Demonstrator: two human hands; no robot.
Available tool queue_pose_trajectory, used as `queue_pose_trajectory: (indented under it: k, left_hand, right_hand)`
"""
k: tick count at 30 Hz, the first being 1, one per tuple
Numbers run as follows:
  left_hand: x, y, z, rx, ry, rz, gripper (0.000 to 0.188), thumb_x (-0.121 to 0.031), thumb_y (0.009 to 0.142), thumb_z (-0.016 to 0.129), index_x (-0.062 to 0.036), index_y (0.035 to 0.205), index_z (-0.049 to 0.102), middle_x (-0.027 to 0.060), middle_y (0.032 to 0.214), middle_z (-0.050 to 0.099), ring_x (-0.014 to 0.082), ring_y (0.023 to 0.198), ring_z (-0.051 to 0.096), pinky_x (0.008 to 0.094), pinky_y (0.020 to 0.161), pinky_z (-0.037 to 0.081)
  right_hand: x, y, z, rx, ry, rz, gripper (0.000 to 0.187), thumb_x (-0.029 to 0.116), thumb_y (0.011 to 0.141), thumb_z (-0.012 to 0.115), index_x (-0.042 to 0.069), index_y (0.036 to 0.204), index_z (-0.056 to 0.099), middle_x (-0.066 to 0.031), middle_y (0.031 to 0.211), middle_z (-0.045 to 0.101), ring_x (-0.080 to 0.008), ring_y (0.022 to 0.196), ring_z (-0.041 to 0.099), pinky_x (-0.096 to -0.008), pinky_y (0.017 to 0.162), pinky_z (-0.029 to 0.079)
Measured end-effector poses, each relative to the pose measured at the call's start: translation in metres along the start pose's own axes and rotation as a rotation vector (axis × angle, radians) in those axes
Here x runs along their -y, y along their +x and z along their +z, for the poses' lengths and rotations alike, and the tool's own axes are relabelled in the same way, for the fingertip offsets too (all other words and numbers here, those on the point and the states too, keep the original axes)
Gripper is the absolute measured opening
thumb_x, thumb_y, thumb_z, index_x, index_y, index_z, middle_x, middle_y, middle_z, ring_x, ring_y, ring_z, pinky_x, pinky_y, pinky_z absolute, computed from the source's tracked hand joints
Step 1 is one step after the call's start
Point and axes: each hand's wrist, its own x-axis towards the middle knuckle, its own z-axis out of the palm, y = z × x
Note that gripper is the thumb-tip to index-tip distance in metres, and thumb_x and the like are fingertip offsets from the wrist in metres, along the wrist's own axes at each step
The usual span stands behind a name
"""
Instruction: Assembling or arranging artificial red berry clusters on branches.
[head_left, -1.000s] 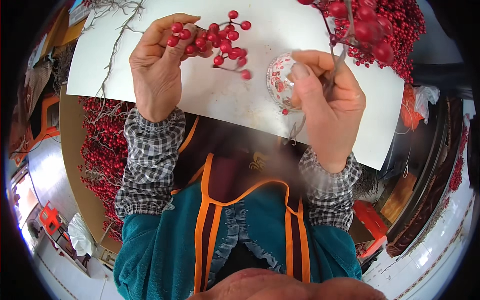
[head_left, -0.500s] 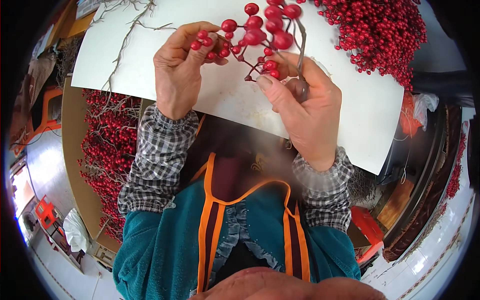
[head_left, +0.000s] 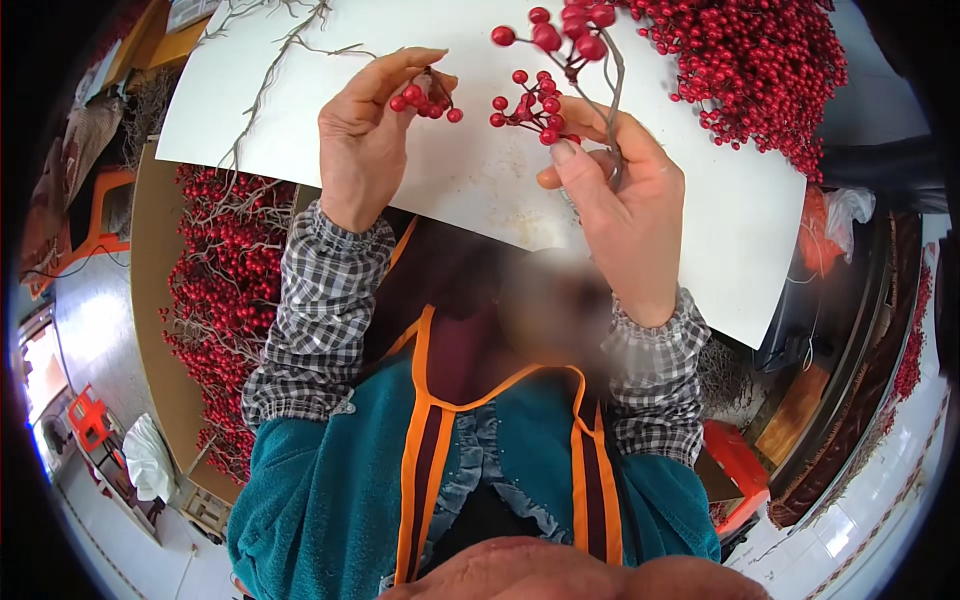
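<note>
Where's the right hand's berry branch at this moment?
In the head view, the berry branch extends up from the right hand, right of centre, over the white surface and left of the big red berry heap.

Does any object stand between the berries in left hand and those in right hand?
Nothing visible does. The left hand holds a small sprig; between it and the lower cluster at the right hand, only a gap shows.
</note>
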Motion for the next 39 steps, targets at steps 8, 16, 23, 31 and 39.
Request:
queue_pose_trajectory:
  k: [8, 16, 23, 31, 39]
  left_hand:
    - [-0.006, 0.029, 0.010, 0.078, 0.710, 0.343, 0.034, 0.007, 0.088, 0.046, -0.0030, 0.115, 0.065, 0.0140, 0.111, 0.065, 0.0186, 0.094, 0.062, 0.0252, 0.083, 0.048]
    - [-0.033, 0.020, 0.029, 0.365, 0.430, 0.339, 0.023, -0.006, 0.086, 0.067, -0.0023, 0.108, 0.068, 0.0098, 0.104, 0.068, 0.0178, 0.093, 0.064, 0.0299, 0.080, 0.051]
    - [-0.020, 0.009, 0.027, 0.080, -0.108, -0.098, 0.017, -0.007, 0.092, 0.065, 0.0013, 0.107, 0.068, 0.0048, 0.092, 0.070, 0.0085, 0.082, 0.062, 0.0225, 0.074, 0.050]
    - [-0.009, 0.016, -0.013, -0.111, -0.407, -0.074, 0.021, -0.014, 0.098, 0.057, 0.0009, 0.110, 0.064, 0.0079, 0.102, 0.067, 0.0141, 0.094, 0.063, 0.0374, 0.086, 0.052]
    - [-0.029, -0.010, -0.023, -0.024, -0.198, -0.032, 0.009, -0.005, 0.095, 0.052, 0.0005, 0.101, 0.055, 0.0149, 0.101, 0.067, 0.0175, 0.084, 0.064, 0.0332, 0.076, 0.053]
  right_hand:
    - [0.000, 0.004, -0.003, -0.080, 0.133, 0.028, 0.033, 0.011, 0.095, 0.058, -0.007, 0.123, 0.054, -0.0151, 0.101, 0.067, -0.0123, 0.070, 0.066, -0.0233, 0.063, 0.053]
    - [-0.001, 0.003, -0.001, -0.100, 0.162, 0.101, 0.035, 0.018, 0.093, 0.065, -0.005, 0.119, 0.058, -0.0054, 0.094, 0.066, -0.0076, 0.066, 0.058, -0.0202, 0.058, 0.043]
    - [-0.005, -0.001, -0.005, -0.003, 0.121, 0.134, 0.033, 0.010, 0.088, 0.070, -0.004, 0.116, 0.060, -0.0021, 0.087, 0.065, -0.0029, 0.064, 0.049, -0.0176, 0.055, 0.040]
    - [-0.009, -0.003, -0.001, -0.048, 0.083, 0.021, 0.021, 0.009, 0.090, 0.067, -0.006, 0.106, 0.064, -0.0023, 0.081, 0.063, -0.0034, 0.061, 0.050, -0.0188, 0.054, 0.041]
    - [-0.018, 0.002, 0.004, -0.062, 0.102, -0.001, 0.023, 0.008, 0.089, 0.066, -0.005, 0.107, 0.066, 0.0001, 0.074, 0.059, -0.0050, 0.063, 0.052, -0.0202, 0.057, 0.042]
